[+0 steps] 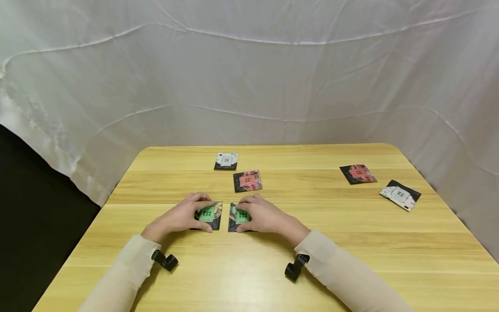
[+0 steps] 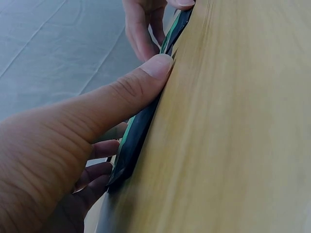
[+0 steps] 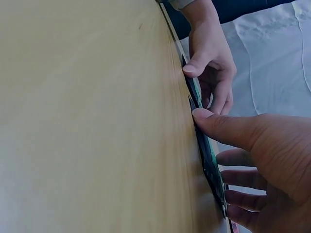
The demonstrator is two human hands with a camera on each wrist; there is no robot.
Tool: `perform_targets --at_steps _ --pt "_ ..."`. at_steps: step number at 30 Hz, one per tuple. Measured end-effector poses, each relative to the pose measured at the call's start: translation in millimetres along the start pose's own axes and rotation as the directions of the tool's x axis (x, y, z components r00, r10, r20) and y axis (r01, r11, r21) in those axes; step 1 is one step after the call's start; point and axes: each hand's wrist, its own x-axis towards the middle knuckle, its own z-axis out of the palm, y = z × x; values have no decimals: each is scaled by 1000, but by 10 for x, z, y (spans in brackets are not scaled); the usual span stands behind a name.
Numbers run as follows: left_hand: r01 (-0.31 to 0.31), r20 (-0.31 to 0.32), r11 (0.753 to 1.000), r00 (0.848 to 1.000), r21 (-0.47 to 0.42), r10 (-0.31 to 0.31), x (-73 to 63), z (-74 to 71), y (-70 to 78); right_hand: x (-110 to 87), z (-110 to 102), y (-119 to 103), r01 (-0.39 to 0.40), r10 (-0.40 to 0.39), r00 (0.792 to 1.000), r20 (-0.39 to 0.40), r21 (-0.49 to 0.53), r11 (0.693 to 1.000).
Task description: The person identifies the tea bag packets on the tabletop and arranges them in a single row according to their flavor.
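In the head view two flat dark sachets with green labels lie side by side on the wooden table (image 1: 249, 268), a narrow gap between them. My left hand (image 1: 185, 214) spans the left green-labelled sachet (image 1: 216, 216) and grips it, thumb at the near edge and fingers at the far edge. The right green-labelled sachet (image 1: 232, 219) is held the same way by my right hand (image 1: 265, 214). Each palm hides the outer part of its sachet. In the left wrist view the thumb (image 2: 146, 77) rests on the sachet's edge (image 2: 138, 131); the right wrist view mirrors this with the other sachet (image 3: 206, 155).
Behind the hands lie a red-labelled sachet (image 1: 247, 181) and a white-labelled sachet (image 1: 226, 161). Far to the right are another red-labelled sachet (image 1: 358, 173) and another white-labelled one (image 1: 400, 195). A pale curtain (image 1: 249, 86) hangs beyond the table's back edge.
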Motion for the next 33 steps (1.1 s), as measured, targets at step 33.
perform_targets --at_steps 33 --pt "-5 -2 1000 1000 -3 5 -5 -10 47 121 20 -117 6 -6 1000 10 -17 1000"
